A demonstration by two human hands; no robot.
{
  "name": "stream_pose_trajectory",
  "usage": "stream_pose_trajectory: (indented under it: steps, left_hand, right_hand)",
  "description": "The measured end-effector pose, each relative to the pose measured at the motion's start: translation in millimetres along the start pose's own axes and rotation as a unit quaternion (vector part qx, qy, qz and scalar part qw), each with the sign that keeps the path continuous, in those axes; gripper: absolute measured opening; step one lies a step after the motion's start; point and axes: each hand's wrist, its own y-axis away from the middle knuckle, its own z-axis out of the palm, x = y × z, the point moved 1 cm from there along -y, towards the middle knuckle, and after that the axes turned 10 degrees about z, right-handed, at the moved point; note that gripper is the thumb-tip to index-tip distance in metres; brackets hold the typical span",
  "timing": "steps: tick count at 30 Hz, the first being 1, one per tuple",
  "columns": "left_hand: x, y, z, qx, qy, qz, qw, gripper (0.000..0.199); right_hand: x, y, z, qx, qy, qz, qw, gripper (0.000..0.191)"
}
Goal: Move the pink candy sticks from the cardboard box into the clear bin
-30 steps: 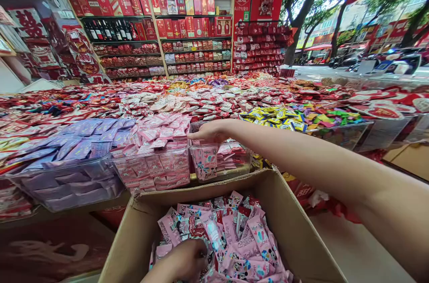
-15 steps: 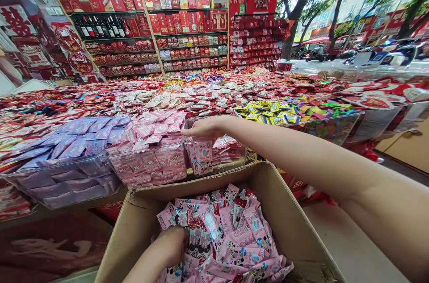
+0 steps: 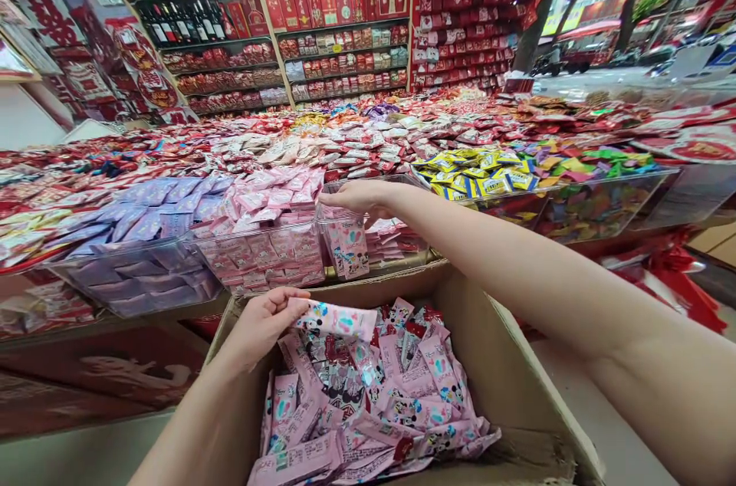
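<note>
My left hand point(image 3: 270, 325) pinches one end of a pink cartoon-printed candy packet point(image 3: 339, 320), held flat above the near left part of a cardboard box point(image 3: 517, 379). Inside the box lies a loose heap of similar pink packets point(image 3: 414, 417), with some dark red wrappers among them. My right hand point(image 3: 359, 198) reaches over a clear plastic bin point(image 3: 396, 260) beyond the box. It curls over pink packets point(image 3: 349, 248) standing upright at the bin's left side; its fingertips are partly hidden behind them. More pink packets lie flat to their right.
Left of that bin stand clear bins of light pink packets point(image 3: 264, 260) and lilac packets point(image 3: 138, 279). Yellow and blue packets point(image 3: 483, 172) lie to the right. Heaps of red packets point(image 3: 368, 141) spread behind, before shelves of red boxes point(image 3: 310, 11).
My left hand has come up out of the heap with one pink packet. My right hand stays at the bin's upright packets. The camera view has tilted down slightly.
</note>
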Motion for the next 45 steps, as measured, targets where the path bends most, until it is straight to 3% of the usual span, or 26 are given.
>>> stream_pose_trajectory:
  steps: [3, 8, 10, 12, 14, 16, 17, 18, 20, 21, 23, 30, 32, 36, 38, 40, 42, 45]
  left_hand:
    - [11.5, -0.2, -0.1, 0.054, 0.074, -0.001, 0.996, 0.03]
    - [21.7, -3.5, 4.7, 0.088, 0.157, -0.016, 0.983, 0.033]
    - [27.3, -4.2, 8.0, 0.101, 0.183, -0.016, 0.978, 0.034]
    - [34.6, -3.1, 11.7, 0.127, 0.222, -0.016, 0.967, 0.034]
    - [42.6, 0.3, 16.1, 0.163, 0.26, -0.013, 0.952, 0.035]
    - [49.5, 5.7, 22.1, 0.191, 0.283, -0.005, 0.94, 0.037]
    - [52.0, 8.6, 26.0, 0.199, 0.292, -0.005, 0.935, 0.037]
    - [53.6, 11.5, 30.6, 0.204, 0.301, -0.008, 0.932, 0.038]
    - [54.6, 16.4, 41.6, 0.207, 0.32, -0.026, 0.924, 0.039]
    - [54.2, 18.0, 47.6, 0.205, 0.328, -0.039, 0.921, 0.04]
    - [52.8, 19.6, 59.7, 0.19, 0.343, -0.062, 0.918, 0.041]
    - [55.7, 16.6, 82.9, 0.183, 0.36, -0.075, 0.912, 0.037]
    - [57.7, 16.8, 82.5, 0.161, 0.36, -0.074, 0.916, 0.036]
    - [53.9, 19.8, 78.5, 0.013, 0.281, -0.106, 0.954, 0.038]
    - [48.9, 22.1, 78.5, -0.039, 0.239, -0.107, 0.964, 0.036]
    - [44.9, 24.4, 80.7, -0.025, 0.251, -0.113, 0.961, 0.034]
    - [44.0, 26.6, 84.3, 0.026, 0.296, -0.134, 0.945, 0.037]
    - [48.3, 29.1, 88.5, 0.069, 0.338, -0.156, 0.926, 0.041]
  right_hand:
    - [0.1, 1.3, -0.2, 0.002, 0.014, -0.005, 1.0, 0.07]
    - [-5.0, 1.3, -2.5, -0.009, 0.031, -0.005, 0.999, 0.061]
    - [-6.7, 4.0, -3.3, 0.032, 0.063, -0.014, 0.997, 0.054]
    - [-4.5, 15.0, -0.6, 0.137, 0.081, -0.083, 0.984, 0.039]
    - [5.1, 36.8, 9.9, 0.248, 0.075, -0.22, 0.941, 0.026]
    - [23.5, 64.2, 28.5, 0.289, 0.046, -0.349, 0.89, 0.021]
    - [35.4, 76.7, 38.9, 0.291, 0.016, -0.366, 0.884, 0.025]
    - [48.2, 86.8, 48.8, 0.278, -0.029, -0.342, 0.897, 0.033]
    - [72.8, 98.4, 64.6, 0.189, -0.154, -0.237, 0.94, 0.032]
    - [83.4, 100.6, 69.4, 0.144, -0.22, -0.175, 0.949, 0.029]
    - [99.2, 100.6, 71.8, 0.087, -0.319, -0.091, 0.939, 0.025]
    - [118.8, 97.5, 51.8, 0.099, -0.481, -0.111, 0.864, 0.035]
    - [120.5, 97.2, 46.9, 0.107, -0.488, -0.113, 0.859, 0.037]
    - [122.0, 94.1, 42.8, 0.106, -0.411, -0.121, 0.897, 0.03]
    - [121.6, 95.6, 45.8, 0.151, -0.313, -0.145, 0.926, 0.025]
    - [119.4, 102.5, 52.4, 0.266, -0.174, -0.203, 0.926, 0.026]
    - [114.9, 113.4, 62.6, 0.355, -0.012, -0.29, 0.888, 0.033]
    - [107.6, 127.9, 78.2, 0.32, 0.183, -0.38, 0.848, 0.037]
